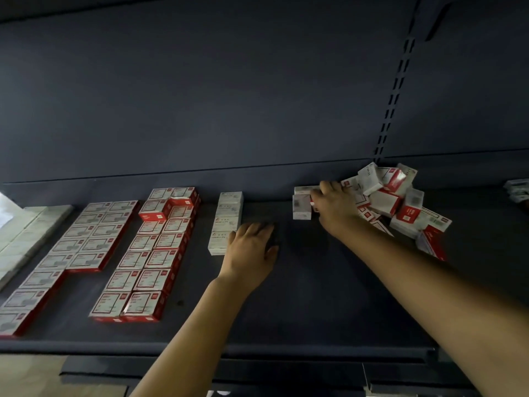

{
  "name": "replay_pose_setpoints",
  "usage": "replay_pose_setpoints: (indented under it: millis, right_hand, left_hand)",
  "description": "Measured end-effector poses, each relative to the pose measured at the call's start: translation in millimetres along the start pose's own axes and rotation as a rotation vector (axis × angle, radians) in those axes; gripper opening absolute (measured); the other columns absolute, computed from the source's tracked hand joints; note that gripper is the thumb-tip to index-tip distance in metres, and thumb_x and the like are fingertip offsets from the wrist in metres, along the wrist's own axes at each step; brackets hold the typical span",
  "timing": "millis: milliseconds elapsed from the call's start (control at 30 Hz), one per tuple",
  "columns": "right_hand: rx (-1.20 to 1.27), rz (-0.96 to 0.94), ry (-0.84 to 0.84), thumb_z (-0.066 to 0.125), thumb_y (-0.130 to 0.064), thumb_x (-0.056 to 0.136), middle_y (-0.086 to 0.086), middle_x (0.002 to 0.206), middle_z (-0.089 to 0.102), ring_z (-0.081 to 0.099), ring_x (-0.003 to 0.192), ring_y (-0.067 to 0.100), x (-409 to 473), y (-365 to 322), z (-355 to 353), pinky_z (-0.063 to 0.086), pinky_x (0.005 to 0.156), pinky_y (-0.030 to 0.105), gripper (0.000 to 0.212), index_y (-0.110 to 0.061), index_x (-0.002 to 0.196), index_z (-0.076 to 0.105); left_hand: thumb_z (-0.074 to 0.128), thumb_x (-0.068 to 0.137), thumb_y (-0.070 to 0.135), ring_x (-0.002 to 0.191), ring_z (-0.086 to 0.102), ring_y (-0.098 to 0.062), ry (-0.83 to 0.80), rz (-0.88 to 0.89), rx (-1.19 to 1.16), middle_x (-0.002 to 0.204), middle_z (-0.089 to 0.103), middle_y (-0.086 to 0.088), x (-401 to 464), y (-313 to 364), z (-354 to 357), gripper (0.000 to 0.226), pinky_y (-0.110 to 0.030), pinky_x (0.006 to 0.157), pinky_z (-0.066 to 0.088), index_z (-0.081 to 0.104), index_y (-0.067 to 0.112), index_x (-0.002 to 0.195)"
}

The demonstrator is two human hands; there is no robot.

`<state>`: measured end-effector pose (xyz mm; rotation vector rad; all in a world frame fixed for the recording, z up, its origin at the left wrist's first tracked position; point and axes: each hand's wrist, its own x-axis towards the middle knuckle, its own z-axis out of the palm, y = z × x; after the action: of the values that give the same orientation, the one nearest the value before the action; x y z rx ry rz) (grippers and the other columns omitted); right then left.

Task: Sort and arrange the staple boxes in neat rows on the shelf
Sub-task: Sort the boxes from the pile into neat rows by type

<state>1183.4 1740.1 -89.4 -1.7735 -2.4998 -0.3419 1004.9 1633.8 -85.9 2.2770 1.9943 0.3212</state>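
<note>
We're at a dark matte metal shelf [315, 296] with a slotted upright strip [396, 93] in the back panel. Flat red-and-white cardboard boxes [137, 253] sit in tidy double rows toward the left edge, one extra box stacked near the back. A jumbled pile [398, 202] of the same boxes sits near the back right. A single row of white boxes [226, 222] runs down the middle; print too blurry to read. Our right hand [335, 204] is grasping a small white box [301, 207] beside the pile. Our left hand [252, 250] lies flat, fingers relaxed, touching the white row.
</note>
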Motion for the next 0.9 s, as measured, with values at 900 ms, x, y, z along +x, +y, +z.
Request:
replay_pose_setpoints:
  millis: [900]
  right_hand:
    - [2.031,0.427,0.169,0.060,0.005,0.081,0.008,0.091,0.070,0.068,0.090,0.021,-128,-62,-59,0.056,0.070,0.026,0.020,-0.006,0.098,0.059]
  left_hand:
    - [0.065,0.075,0.019,0.091,0.069,-0.023,0.221,-0.332,-1.653,0.093,0.073,-0.008,-52,30,-13,0.029,-0.029,0.076,0.056,0.068,0.008,0.101]
